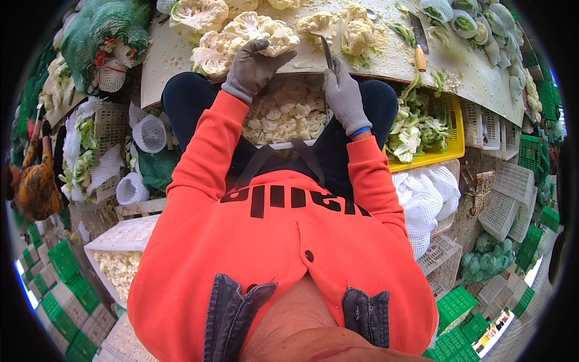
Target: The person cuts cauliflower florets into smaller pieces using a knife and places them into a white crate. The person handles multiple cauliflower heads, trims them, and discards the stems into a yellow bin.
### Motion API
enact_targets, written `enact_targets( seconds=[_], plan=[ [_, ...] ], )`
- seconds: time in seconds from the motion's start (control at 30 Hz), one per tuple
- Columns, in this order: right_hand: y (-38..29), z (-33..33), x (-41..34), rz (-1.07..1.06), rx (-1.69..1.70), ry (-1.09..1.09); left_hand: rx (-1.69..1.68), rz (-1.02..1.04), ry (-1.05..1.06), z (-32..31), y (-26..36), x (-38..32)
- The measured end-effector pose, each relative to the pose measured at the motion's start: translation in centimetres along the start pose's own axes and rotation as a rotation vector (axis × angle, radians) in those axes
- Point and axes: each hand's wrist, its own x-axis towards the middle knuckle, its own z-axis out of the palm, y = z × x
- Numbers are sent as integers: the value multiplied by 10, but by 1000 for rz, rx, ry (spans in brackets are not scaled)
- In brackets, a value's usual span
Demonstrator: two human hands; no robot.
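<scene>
My left hand [257, 68], in a grey glove, grips a large piece of cauliflower [277, 37] at the table's near edge. A knife [327, 53] is held in my gloved right hand [344, 90], its blade pointing away from me, just below a smaller cauliflower piece [316, 23]. To the right of that stands another cauliflower head [357, 29]. More cut cauliflower [199, 16] lies beyond and beside my left hand. Between my knees, under the table edge, a white crate holds many small cauliflower florets [289, 117].
A cleaver with a wooden handle [420, 59] lies on the white table [479, 86] at right. Below it, a yellow crate [457, 131] holds leaves and trimmings. Net-wrapped cauliflowers [466, 22] line the far right; a green mesh sack [106, 40] stands at left. Another person [40, 181] is at far left.
</scene>
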Motion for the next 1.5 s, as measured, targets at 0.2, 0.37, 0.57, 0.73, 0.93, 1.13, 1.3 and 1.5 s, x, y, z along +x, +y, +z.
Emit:
enact_targets(
  seconds=[0.2, 0.37, 0.57, 0.73, 0.93, 1.13, 1.3, 1.5],
  plan=[
    [-43, 21, -44, -174, -212, -110, -175, -223, -280, -3, -15, -70],
    [-60, 33, -56, -171, -397, -187, 72, -31, -232, -5, -24, -73],
    [-63, 49, -51, -74, -573, -285, 242, 78, 69, -23, -35, -65],
    [-47, 63, -42, -50, -541, -292, 227, 101, 165, -32, -40, -61],
    [-25, 54, -27, -149, -530, -330, 257, 104, 179, -39, -44, -55],
    [-17, 59, -26, -28, -596, -350, 488, 153, 127, -37, -51, -58],
    [3, 46, -14, -196, -202, -306, 359, 41, -83, -27, -37, -63],
    [1, 14, 2, 183, 651, -325, 320, -182, -300, -13, -31, -70]
  ],
)
